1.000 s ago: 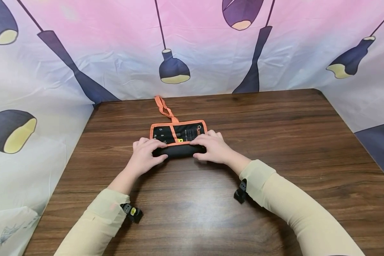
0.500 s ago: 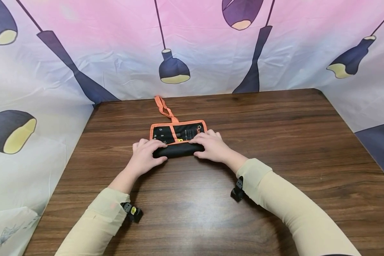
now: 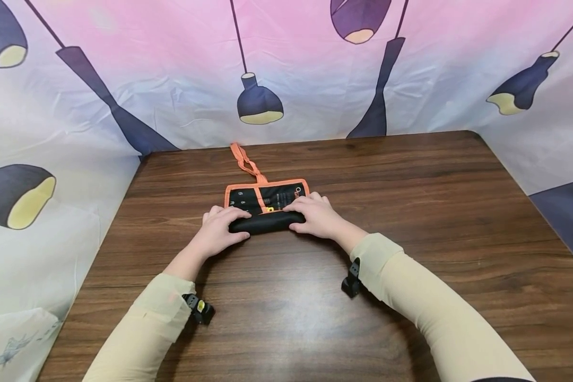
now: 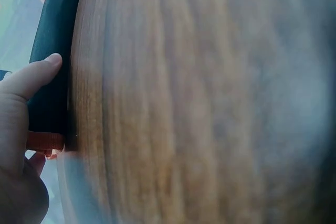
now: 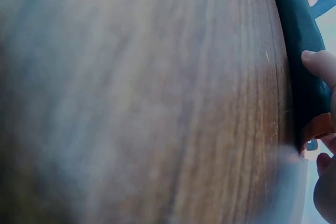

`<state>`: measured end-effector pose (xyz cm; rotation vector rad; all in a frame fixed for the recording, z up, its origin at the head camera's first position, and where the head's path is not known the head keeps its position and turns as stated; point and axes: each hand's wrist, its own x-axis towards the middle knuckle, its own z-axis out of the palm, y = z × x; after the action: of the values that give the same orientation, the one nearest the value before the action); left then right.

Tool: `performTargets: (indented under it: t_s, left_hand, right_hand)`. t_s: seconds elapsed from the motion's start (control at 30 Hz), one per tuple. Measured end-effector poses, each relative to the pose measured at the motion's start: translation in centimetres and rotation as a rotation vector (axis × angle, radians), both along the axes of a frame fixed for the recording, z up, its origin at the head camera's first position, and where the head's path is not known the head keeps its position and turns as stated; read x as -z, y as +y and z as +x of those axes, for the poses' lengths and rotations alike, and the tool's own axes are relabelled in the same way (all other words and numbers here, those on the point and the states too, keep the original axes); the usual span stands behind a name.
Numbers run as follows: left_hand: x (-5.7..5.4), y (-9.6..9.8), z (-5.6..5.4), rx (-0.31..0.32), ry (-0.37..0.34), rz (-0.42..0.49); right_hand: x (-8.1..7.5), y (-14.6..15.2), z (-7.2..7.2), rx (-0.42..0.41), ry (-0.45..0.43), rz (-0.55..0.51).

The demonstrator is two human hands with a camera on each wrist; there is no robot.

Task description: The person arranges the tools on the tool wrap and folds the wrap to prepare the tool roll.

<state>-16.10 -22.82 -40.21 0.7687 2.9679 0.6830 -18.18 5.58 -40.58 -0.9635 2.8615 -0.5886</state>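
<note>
A black tool roll (image 3: 267, 223) with orange trim lies on the table, its near side rolled into a thick tube. Beyond the tube the flat part shows white printed numbers, an orange band and a small yellow spot. My left hand (image 3: 219, 229) grips the tube's left end, thumb on the near side and fingers over the top. At the right end, my right hand (image 3: 317, 216) holds it the same way. In the left wrist view the left thumb (image 4: 39, 76) presses the black fabric; the right thumb (image 5: 319, 65) does likewise in the right wrist view.
An orange tie strap (image 3: 245, 162) trails from the roll's far edge towards the back of the brown wooden table (image 3: 410, 212). A patterned cloth backdrop (image 3: 310, 95) hangs behind the table and down its sides.
The rolled tube has turned slightly away from me, covering a little more of the flat part and its lowest printed number. The right forearm has shifted slightly left.
</note>
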Motion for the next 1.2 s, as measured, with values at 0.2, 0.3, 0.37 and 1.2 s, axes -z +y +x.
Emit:
performTargets:
  t_s: [0.2, 0.3, 0.37, 1.2]
  left_hand:
    - [0.2, -0.8, -0.1, 0.018, -0.003, -0.003]
    - [0.2, -1.5, 0.0, 0.000, -0.013, 0.018]
    - [0.1, -1.9, 0.1, -0.012, -0.015, 0.033]
    - [-1.2, -2.4, 0.2, -0.034, -0.097, 0.073]
  right_hand:
    - [0.4, 0.8, 0.0, 0.011, -0.020, -0.013]
    - [0.6, 1.3, 0.1, 0.007, -0.025, -0.041]
    - [0.7, 1.7, 0.1, 0.002, -0.027, -0.062]
    - [0.1, 3.6, 0.2, -0.015, -0.111, -0.211]
